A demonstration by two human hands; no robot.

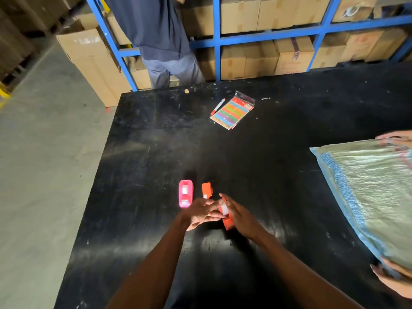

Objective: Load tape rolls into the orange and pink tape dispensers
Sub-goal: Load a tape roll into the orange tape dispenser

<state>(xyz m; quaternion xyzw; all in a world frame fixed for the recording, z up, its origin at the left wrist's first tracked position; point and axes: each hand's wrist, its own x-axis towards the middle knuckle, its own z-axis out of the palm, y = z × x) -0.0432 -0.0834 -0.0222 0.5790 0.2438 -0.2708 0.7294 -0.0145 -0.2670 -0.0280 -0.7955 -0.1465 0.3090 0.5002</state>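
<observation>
I stand in a storeroom of blue shelving (267, 34) packed with cardboard boxes, at a scuffed black tabletop (156, 141). At three o'clock lies a woven sack (367, 192), held at its edges by someone else's hands; at twelve o'clock, a pack of coloured labels (233, 112) with a red pen (218, 106) just beside it. Near six o'clock sits the pink dispenser (185, 193), upright, seemingly loaded with a pale roll. Just beside it at its three o'clock lies a loose orange piece (207, 190). My right hand (240, 216) grips the orange dispenser (227, 219), while my left hand (201, 212) pinches a whitish tape roll (223, 207) at its top. I judge pink done, orange midway and not yet closed.
</observation>
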